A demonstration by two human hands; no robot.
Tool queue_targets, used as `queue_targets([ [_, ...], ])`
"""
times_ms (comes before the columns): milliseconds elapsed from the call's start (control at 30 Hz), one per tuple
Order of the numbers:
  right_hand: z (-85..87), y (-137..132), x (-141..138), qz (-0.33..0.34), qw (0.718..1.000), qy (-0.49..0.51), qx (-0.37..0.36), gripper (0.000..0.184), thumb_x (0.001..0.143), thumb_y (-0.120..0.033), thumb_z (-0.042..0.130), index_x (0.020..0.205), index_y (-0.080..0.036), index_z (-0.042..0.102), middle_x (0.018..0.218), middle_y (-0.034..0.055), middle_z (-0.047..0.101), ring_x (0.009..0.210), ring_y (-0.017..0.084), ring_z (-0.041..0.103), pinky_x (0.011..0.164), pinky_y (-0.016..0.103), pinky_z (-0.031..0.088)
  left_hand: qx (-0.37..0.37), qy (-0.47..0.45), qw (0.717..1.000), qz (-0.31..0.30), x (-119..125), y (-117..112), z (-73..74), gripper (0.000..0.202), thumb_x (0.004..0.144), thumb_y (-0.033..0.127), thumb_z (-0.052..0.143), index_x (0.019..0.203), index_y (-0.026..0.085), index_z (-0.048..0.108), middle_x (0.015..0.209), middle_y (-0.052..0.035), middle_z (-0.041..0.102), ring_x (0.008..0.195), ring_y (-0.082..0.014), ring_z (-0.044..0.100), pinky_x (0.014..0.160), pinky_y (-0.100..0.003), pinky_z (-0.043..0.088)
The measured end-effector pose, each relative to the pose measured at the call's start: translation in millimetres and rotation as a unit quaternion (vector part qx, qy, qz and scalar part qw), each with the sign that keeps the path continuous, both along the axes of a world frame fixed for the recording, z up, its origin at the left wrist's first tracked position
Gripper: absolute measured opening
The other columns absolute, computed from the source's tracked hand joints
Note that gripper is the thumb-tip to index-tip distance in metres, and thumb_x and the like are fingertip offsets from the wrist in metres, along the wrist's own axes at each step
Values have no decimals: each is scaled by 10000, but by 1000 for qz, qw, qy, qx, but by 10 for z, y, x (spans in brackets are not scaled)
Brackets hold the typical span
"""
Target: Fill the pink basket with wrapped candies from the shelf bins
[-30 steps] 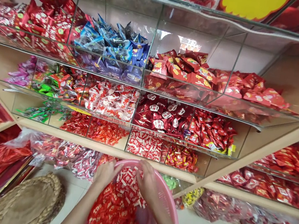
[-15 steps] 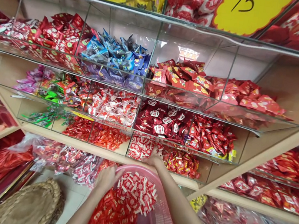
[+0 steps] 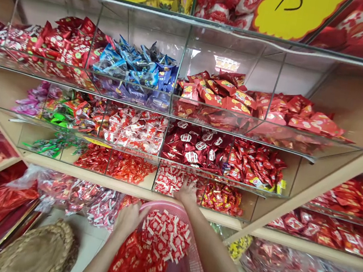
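Observation:
My left hand (image 3: 128, 219) is closed round the left rim of a pink plastic basket (image 3: 200, 252). Inside it lie red-wrapped candies (image 3: 138, 266) on the near left and red-and-white candies (image 3: 167, 234) towards the far side. Beyond the basket, my right hand (image 3: 187, 193) reaches into a low shelf bin, its fingers apart and touching the red-and-white candies (image 3: 170, 179) there. No candy shows in that hand. Some of its fingertips are hard to make out among the wrappers.
Clear dividers and a wooden front edge (image 3: 93, 178) bound the bins. Right of my hand are red-and-yellow candies (image 3: 223, 199); above it, dark red packets (image 3: 197, 145). Bagged candies (image 3: 102, 206) lie under the shelf. A woven straw basket (image 3: 38, 246) stands on the floor at left.
My right hand has moved slightly in the bin, and its fingers look more spread over the candies. My left hand stays on the basket rim. The view has shifted slightly.

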State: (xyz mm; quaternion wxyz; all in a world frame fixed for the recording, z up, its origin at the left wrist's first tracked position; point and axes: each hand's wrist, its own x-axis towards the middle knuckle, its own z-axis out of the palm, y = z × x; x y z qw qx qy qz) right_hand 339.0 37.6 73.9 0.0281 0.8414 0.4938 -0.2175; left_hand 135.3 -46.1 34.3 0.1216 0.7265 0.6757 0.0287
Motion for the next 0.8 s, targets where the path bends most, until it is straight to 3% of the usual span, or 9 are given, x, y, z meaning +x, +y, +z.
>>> queue_targets([
  [333, -16, 40, 13, 6, 1000, 11, -8, 1029, 722, -316, 687, 1488, -173, 15, 1503, 299, 96, 1287, 416, 324, 821, 541, 476, 5, -5, 1000, 3, -4, -11, 8, 628, 904, 614, 233, 1016, 150, 641, 845, -153, 707, 842, -283, 681, 692, -328, 459],
  [500, -65, 35, 8, 5, 1000, -6, 13, 921, 790, -237, 592, 1488, -181, -7, 1501, 298, 121, 1271, 413, 358, 785, 539, 493, 4, -5, 1000, 1, -10, -8, 0, 626, 904, 615, 225, 1002, 156, 639, 855, -154, 710, 828, -291, 684, 682, -339, 463],
  [800, -109, 57, 7, 11, 999, -33, 29, 867, 783, -84, 545, 1489, -159, 47, 1482, 331, 156, 1233, 413, 425, 744, 524, 521, -1, -4, 1000, 7, -10, -17, -9, 647, 897, 631, 224, 1013, 151, 641, 847, -155, 706, 839, -275, 680, 697, -324, 457],
])
